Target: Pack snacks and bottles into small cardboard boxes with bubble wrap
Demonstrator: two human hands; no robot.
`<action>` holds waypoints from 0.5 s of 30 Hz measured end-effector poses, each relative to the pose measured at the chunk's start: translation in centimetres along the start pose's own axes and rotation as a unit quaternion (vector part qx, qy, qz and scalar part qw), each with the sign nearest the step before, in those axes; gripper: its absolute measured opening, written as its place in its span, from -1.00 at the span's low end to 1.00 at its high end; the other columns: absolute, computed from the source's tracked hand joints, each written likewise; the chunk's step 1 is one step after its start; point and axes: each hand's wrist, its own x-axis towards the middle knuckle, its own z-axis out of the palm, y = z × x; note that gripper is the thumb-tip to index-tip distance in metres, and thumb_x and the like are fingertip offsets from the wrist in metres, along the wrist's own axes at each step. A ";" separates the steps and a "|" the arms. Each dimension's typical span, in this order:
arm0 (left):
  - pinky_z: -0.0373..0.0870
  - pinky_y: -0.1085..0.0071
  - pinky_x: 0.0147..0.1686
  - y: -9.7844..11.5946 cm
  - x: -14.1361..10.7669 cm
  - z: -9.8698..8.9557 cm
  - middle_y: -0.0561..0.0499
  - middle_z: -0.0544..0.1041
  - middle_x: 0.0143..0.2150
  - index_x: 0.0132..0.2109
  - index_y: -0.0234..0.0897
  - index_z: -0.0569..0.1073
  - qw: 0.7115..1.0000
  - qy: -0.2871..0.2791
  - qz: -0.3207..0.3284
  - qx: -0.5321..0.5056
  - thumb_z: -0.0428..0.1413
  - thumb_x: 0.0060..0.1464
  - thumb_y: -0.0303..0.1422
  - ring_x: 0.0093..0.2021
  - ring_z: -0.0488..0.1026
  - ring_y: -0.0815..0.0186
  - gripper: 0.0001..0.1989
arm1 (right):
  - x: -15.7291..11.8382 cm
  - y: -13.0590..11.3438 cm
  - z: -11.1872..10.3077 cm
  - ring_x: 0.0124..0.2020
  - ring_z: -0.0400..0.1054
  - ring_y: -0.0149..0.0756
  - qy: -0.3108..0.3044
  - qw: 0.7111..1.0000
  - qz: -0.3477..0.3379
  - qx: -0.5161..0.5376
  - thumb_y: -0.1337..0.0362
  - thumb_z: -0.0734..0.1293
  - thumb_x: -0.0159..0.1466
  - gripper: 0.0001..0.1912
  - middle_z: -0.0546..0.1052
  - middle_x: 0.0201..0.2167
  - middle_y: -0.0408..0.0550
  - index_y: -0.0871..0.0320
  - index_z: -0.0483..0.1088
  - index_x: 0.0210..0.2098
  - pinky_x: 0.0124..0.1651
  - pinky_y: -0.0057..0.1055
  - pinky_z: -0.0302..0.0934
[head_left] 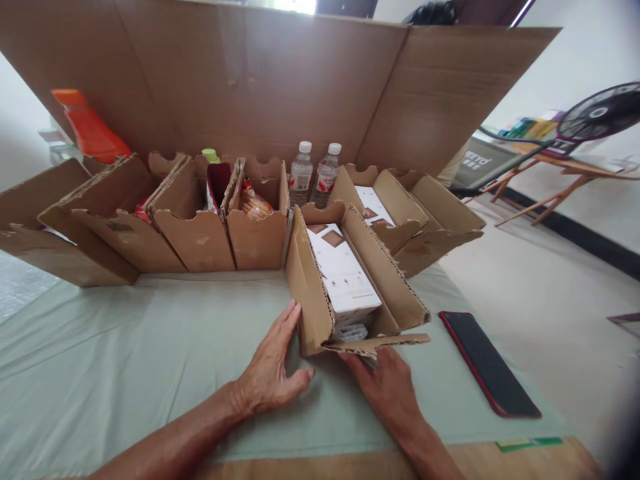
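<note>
A narrow open-topped cardboard box (311, 303) stands pulled forward from a row of similar ones, its near end towards me. Inside it lies a white carton (345, 273) with brown diamond shapes, and below that is some crumpled clear plastic (350, 331). My left hand (267, 367) rests its straight fingertips along the box's left wall, thumb apart. At the near end, my right hand (393, 387) curls its fingers round the torn front flap; part of those fingers is hidden by the cardboard.
Behind are other cardboard boxes (257, 240) with packets in them, two clear bottles (325, 177) and an orange bottle (95, 127). A tall cardboard panel (280, 80) backs the row. A red-edged black phone (487, 363) lies on the green cloth (150, 367), at right.
</note>
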 end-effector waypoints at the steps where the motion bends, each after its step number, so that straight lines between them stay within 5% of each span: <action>1: 0.06 -0.20 0.44 -0.2 0.1 0.1 -0.27 -0.01 0.57 0.55 -0.18 -0.11 1.000 0.012 -0.015 -0.002 0.13 0.21 -0.30 0.54 -0.01 -0.10 -0.11 | 0.4 -0.3 0.2 -0.36 0.52 0.00 -0.003 1.000 -0.008 -0.008 -0.03 0.29 0.30 -0.72 0.58 -0.41 0.01 0.01 0.42 -0.36 -0.29 -0.16 0.41; 6: 0.33 -0.01 0.35 -1.4 0.8 0.2 -0.25 0.40 0.37 0.39 -0.26 0.27 0.985 0.104 -0.121 -0.061 0.02 0.29 -0.37 0.33 0.40 0.05 -0.45 | 2.9 -1.1 1.4 -0.36 0.53 -0.01 -0.008 0.997 -0.015 -0.070 -0.08 0.27 0.35 -0.65 0.60 -0.42 0.03 0.06 0.42 -0.31 -0.26 -0.19 0.37; 15: 0.35 -0.01 0.31 -1.1 0.6 0.1 -0.26 0.30 0.44 0.45 -0.25 0.17 0.964 0.089 -0.214 -0.132 0.08 0.19 -0.38 0.33 0.39 0.02 -0.30 | 9.7 -0.2 4.1 -0.39 0.54 -0.16 0.000 0.991 0.003 -0.137 0.01 0.35 0.33 -0.69 0.64 -0.44 -0.06 0.09 0.43 -0.41 -0.36 -0.37 0.14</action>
